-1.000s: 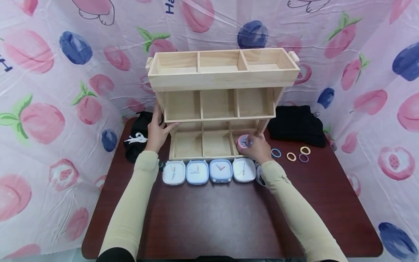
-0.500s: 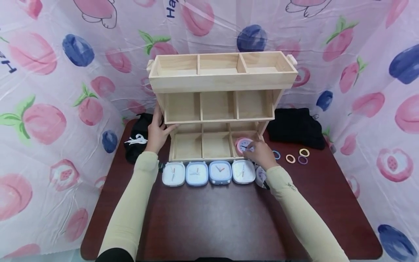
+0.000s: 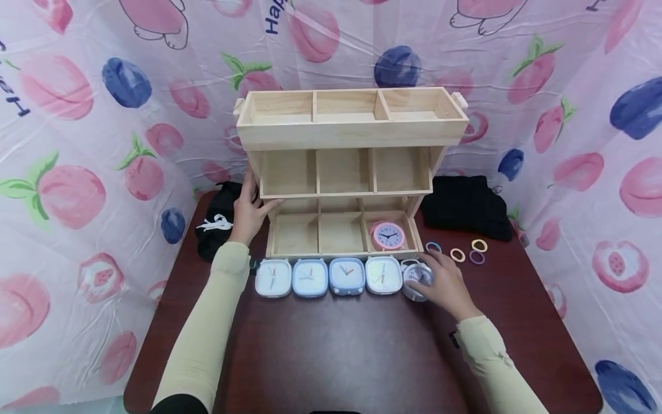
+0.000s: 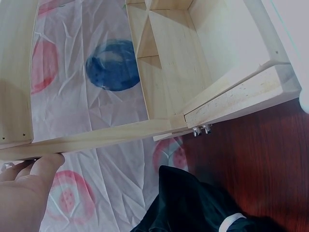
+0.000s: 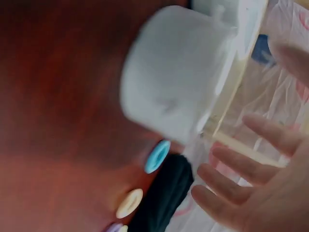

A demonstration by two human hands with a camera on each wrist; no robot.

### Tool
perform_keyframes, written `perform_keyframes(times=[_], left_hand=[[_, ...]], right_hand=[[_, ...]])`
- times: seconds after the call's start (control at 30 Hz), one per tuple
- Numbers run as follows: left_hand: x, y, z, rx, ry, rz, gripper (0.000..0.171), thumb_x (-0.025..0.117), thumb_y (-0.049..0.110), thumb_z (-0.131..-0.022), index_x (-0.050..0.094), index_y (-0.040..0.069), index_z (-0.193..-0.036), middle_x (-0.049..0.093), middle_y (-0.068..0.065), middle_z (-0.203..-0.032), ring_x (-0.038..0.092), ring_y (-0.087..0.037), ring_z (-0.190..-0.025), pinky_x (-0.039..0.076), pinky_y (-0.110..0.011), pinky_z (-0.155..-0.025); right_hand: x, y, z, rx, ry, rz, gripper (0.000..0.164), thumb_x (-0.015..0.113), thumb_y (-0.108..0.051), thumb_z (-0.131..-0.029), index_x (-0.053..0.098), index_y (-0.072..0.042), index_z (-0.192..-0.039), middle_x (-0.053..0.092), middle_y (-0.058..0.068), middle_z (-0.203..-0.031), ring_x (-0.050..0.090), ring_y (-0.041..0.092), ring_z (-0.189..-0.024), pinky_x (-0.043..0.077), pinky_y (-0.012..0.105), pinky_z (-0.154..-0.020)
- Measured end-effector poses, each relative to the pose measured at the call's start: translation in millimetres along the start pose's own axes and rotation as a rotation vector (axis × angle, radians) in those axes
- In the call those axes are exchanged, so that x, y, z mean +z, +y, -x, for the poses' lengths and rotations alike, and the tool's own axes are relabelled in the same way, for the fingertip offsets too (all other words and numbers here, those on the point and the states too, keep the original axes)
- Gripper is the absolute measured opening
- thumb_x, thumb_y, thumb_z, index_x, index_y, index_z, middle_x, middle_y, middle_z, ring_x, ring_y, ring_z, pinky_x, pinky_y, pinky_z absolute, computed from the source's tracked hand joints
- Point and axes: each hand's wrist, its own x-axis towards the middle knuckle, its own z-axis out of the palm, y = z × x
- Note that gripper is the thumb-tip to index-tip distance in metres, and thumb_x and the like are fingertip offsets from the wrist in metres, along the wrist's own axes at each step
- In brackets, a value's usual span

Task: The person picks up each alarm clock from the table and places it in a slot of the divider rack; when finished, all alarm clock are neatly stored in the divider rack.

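A pink alarm clock (image 3: 388, 236) sits face up in the right compartment of the bottom tier of a wooden tiered box (image 3: 351, 133). My left hand (image 3: 249, 213) holds the box's left side, thumb in front; in the left wrist view its fingers are at a wooden strut (image 4: 96, 139). My right hand (image 3: 447, 283) is over a round silver-white alarm clock (image 3: 415, 279), fingers spread around its right side; the right wrist view shows the spread fingers (image 5: 241, 164) apart from a pale, blurred clock body (image 5: 174, 77).
Several square clocks, white (image 3: 273, 278) and blue (image 3: 347, 276), stand in a row before the box. Coloured rings (image 3: 457, 255) lie at the right, near folded black cloth (image 3: 465, 207). A black bag with white string (image 3: 214, 224) lies left.
My right hand has let go of the pink clock in the lower right compartment and moved down and right to the silver-white clock. My left hand has stayed on the box.
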Motion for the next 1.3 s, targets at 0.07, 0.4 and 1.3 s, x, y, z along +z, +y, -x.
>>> perform_keyframes(times=[0.07, 0.4, 1.3], left_hand=[[-0.4, 0.5, 0.5, -0.008, 0.002, 0.001, 0.11, 0.08, 0.006, -0.096, 0.007, 0.034, -0.174, 0.015, -0.004, -0.18, 0.021, -0.03, -0.165, 0.031, -0.053, -0.132], [0.6, 0.3, 0.3, 0.0, 0.0, -0.011, 0.11, 0.079, 0.006, -0.096, 0.006, 0.033, -0.174, 0.015, -0.006, -0.18, 0.022, -0.031, -0.165, 0.031, -0.052, -0.132], [-0.6, -13.6, -5.4, -0.004, -0.003, -0.014, 0.111, 0.079, 0.005, -0.096, 0.004, 0.034, -0.174, 0.013, -0.001, -0.181, 0.019, -0.029, -0.166, 0.03, -0.051, -0.132]], right_hand=[[0, 3, 9, 0.027, -0.053, -0.009, 0.084, 0.094, -0.036, -0.081, 0.059, -0.003, -0.15, 0.041, 0.035, -0.16, 0.04, 0.059, -0.145, 0.033, 0.082, -0.115], [18, 16, 30, 0.062, -0.069, -0.086, 0.079, 0.092, -0.026, -0.084, 0.057, -0.003, -0.15, 0.043, 0.033, -0.158, 0.045, 0.056, -0.141, 0.043, 0.076, -0.114], [39, 2, 51, 0.219, 0.09, -0.066, 0.068, 0.089, -0.022, -0.086, 0.06, -0.011, -0.147, 0.044, 0.03, -0.155, 0.058, 0.056, -0.129, 0.053, 0.072, -0.1]])
